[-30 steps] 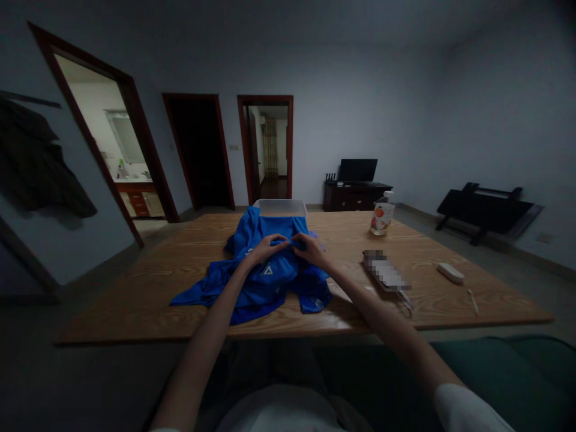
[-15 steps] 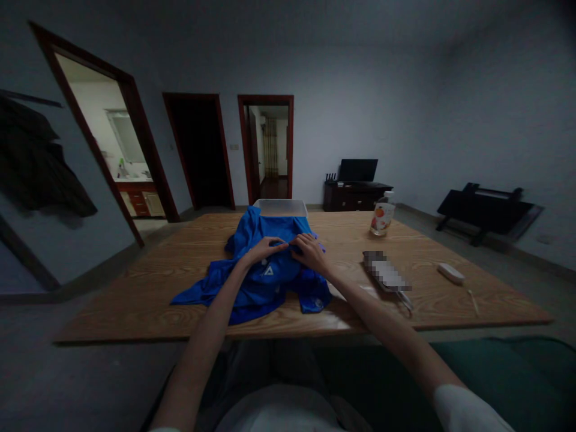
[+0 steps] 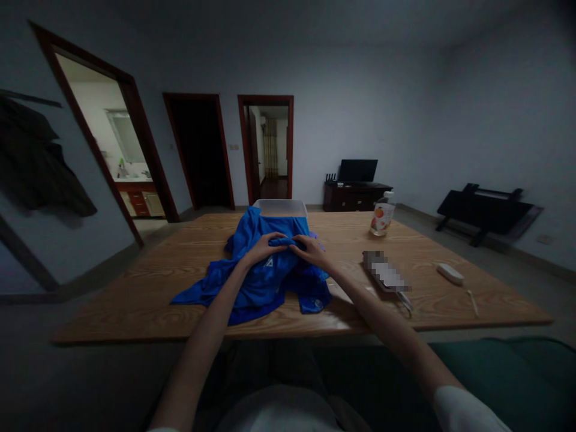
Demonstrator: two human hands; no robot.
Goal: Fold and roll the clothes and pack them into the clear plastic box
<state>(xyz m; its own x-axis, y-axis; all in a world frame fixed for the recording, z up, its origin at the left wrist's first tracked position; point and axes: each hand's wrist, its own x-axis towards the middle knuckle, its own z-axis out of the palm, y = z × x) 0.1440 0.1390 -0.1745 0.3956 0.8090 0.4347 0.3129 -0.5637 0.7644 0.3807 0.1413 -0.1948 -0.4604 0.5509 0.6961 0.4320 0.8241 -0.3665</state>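
A crumpled blue garment [image 3: 256,288] with a small white logo lies spread over the table, its far part draped against a translucent plastic bin [image 3: 281,207]. My left hand [image 3: 265,249] is closed on a bunched fold of the cloth. Close beside it, my right hand [image 3: 310,249] pinches the same fold from the other side. The fold stands slightly raised between my fingers. A bit of purple cloth [image 3: 315,236] shows behind my right hand.
On the wooden table [image 3: 148,300], a clear bottle [image 3: 381,216] with a fruit label stands at the back right. A phone-like object [image 3: 384,276], partly blurred out, lies nearer. Further right are a white oblong case [image 3: 450,274] and a thin pale stick [image 3: 473,303].
The fold of blue cloth between my hands has been gathered up and now shows more. My fingers have shifted slightly around it; the rest of the garment stays put.
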